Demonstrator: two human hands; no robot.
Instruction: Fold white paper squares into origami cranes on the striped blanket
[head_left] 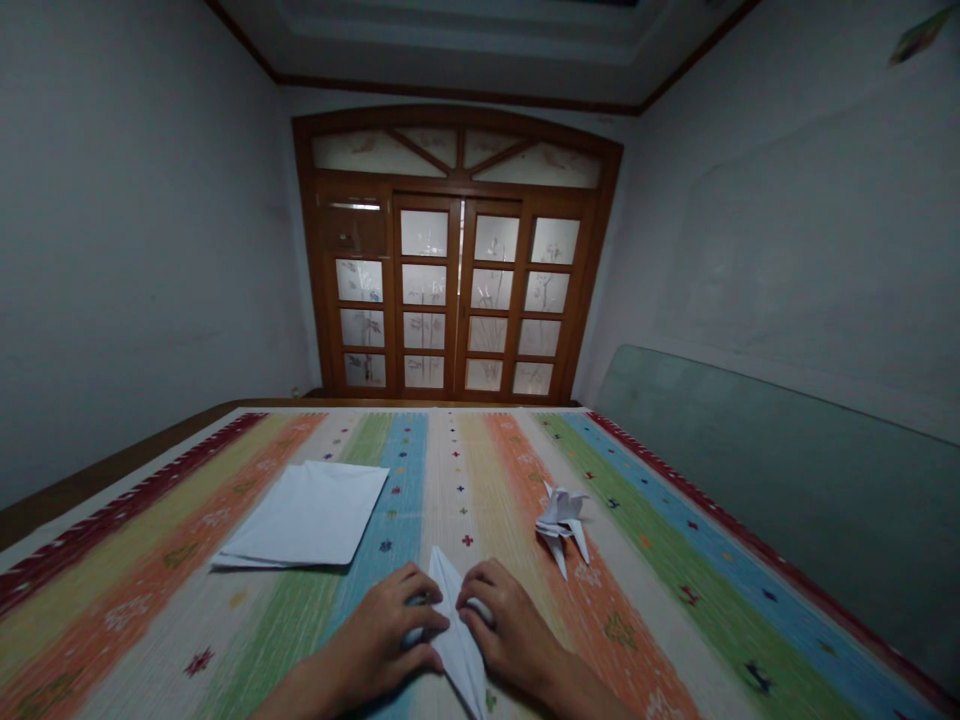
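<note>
A partly folded white paper piece (452, 620), long and pointed, lies on the striped cloth (675, 620) at the bottom centre. My left hand (382, 635) presses on its left side with curled fingers. My right hand (510, 630) presses on its right side, fingers bent on the fold. A finished white folded paper figure (562, 520) stands to the right, just beyond my right hand. A stack of flat white paper sheets (311, 515) lies to the left, beyond my left hand.
The colourful striped cloth covers a wide surface with a wooden edge (112, 465) at left. A green glass panel (787, 480) leans along the right wall. A wooden door with frosted panes (454, 290) stands at the far end.
</note>
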